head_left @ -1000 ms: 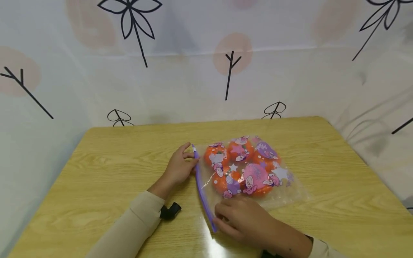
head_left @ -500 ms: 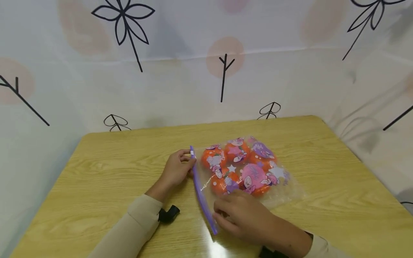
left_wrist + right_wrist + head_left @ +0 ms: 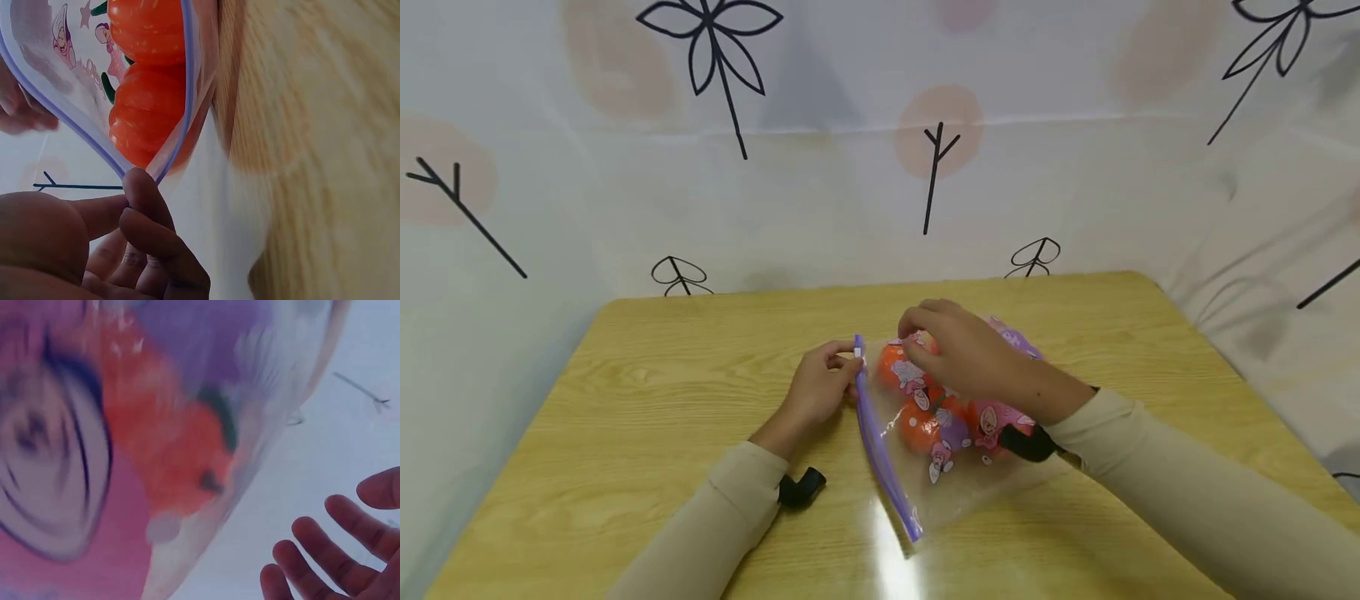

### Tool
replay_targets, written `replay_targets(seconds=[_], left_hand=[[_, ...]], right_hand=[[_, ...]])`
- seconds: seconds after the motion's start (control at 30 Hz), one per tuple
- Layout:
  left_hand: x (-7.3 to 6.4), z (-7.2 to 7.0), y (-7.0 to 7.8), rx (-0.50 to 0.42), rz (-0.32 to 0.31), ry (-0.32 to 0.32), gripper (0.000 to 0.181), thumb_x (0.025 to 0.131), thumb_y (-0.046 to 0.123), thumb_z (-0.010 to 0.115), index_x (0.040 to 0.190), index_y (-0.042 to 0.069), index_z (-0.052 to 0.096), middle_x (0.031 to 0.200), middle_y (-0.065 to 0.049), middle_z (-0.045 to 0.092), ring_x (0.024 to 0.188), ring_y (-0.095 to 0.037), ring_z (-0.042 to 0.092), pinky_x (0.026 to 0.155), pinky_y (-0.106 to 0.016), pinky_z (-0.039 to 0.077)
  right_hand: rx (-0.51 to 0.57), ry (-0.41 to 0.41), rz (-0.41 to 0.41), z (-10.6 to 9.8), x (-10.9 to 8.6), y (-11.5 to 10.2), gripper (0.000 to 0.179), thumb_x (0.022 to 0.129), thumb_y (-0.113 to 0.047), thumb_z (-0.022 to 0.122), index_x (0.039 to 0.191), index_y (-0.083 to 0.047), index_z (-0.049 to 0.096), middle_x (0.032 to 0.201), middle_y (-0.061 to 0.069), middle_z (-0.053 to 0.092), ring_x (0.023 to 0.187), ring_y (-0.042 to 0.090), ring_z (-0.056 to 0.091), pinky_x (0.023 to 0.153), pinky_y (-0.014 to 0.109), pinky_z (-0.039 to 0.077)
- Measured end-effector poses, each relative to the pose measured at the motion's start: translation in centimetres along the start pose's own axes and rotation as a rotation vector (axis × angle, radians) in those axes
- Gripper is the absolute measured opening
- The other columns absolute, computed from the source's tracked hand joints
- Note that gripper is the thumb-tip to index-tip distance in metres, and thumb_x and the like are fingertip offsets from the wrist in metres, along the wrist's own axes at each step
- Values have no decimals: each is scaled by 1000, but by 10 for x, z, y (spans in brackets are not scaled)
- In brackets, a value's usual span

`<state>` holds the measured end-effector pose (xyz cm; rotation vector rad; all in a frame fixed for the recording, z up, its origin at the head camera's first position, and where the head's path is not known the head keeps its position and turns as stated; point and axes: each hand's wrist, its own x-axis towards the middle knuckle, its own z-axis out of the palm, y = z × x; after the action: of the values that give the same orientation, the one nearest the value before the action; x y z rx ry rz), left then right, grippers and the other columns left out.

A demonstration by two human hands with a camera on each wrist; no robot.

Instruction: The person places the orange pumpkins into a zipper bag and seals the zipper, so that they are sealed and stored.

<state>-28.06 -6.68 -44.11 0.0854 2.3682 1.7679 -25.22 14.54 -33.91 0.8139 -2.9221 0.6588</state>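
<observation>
A clear zip bag [image 3: 917, 487] printed with pink and purple cartoon figures lies on the table, its purple zip edge [image 3: 883, 462] towards the left. Inside sit several small orange pumpkins [image 3: 150, 106] with green stems. At the far corner of that edge, by a white slider, my left hand [image 3: 818, 387] pinches the plastic between thumb and forefinger. The left wrist view shows the bag's mouth spread apart. My right hand [image 3: 958, 346] hovers over the bag's far side with fingers loosely bent and spread, holding nothing. It hides some of the pumpkins.
The wood-grain table [image 3: 700, 358] backs onto a white cloth [image 3: 835, 208] with drawn black plants. A black wrist mount [image 3: 802, 489] shows at the left cuff and another black mount [image 3: 1030, 442] at the right one.
My right hand has left the near corner of the zip edge and moved up and away over the bag. The near part of the bag has come into sight. My left hand keeps its grip.
</observation>
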Motion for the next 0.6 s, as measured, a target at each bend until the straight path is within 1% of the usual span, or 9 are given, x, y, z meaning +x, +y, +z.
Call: replay_targets(seconds=[0.1, 0.2, 0.27, 0.33, 0.47, 0.53, 0.6], left_hand=[[0, -1, 2, 1, 16, -7, 31, 99, 12, 62, 130, 11, 65, 95, -13, 69, 61, -16, 63, 60, -29, 56], [0, -1, 0, 23, 51, -27, 31, 100, 13, 61, 131, 12, 66, 95, -12, 67, 61, -17, 63, 60, -30, 56], [0, -2, 1, 34, 74, -38, 30, 100, 13, 60, 130, 13, 67, 95, -12, 67, 61, -17, 63, 60, -30, 56], [0, -3, 2, 46, 96, -49, 30, 101, 13, 60, 129, 12, 68, 95, -12, 66, 62, -17, 63, 60, -30, 56], [0, -3, 2, 49, 105, -64, 28, 101, 13, 59, 128, 11, 68, 96, -12, 66, 62, -15, 62, 62, -29, 56], [0, -3, 2, 51, 111, -66, 28, 101, 13, 60, 127, 11, 69, 97, -12, 66, 62, -16, 62, 62, -29, 56], [0, -2, 2, 43, 113, -67, 27, 101, 13, 60, 126, 12, 69, 97, -12, 66, 62, -16, 62, 62, -30, 56]], right_hand=[[-28, -62, 3, -2, 20, 9, 24, 99, -22, 57, 118, -9, 66, 126, 10, 65, 126, 31, 56, 103, 49, 50], [-17, -131, -7, 0, 35, 18, 30, 100, -21, 57, 126, -7, 63, 129, 14, 63, 127, 32, 56, 106, 49, 47], [-7, -179, -13, 3, 43, 22, 32, 101, -20, 57, 129, -6, 62, 131, 14, 63, 128, 31, 56, 107, 48, 46], [3, -239, -11, 5, 50, 25, 35, 102, -21, 56, 133, -6, 60, 135, 13, 62, 130, 30, 55, 109, 47, 46], [21, -346, -10, 11, 60, 29, 38, 104, -21, 53, 138, -6, 57, 140, 10, 60, 133, 28, 54, 110, 46, 45], [39, -380, -11, 15, 63, 32, 37, 104, -21, 52, 137, -6, 58, 139, 10, 61, 132, 29, 55, 109, 46, 46], [55, -395, -25, 18, 65, 35, 35, 104, -21, 53, 135, -6, 61, 134, 11, 64, 127, 29, 59, 107, 46, 48]])
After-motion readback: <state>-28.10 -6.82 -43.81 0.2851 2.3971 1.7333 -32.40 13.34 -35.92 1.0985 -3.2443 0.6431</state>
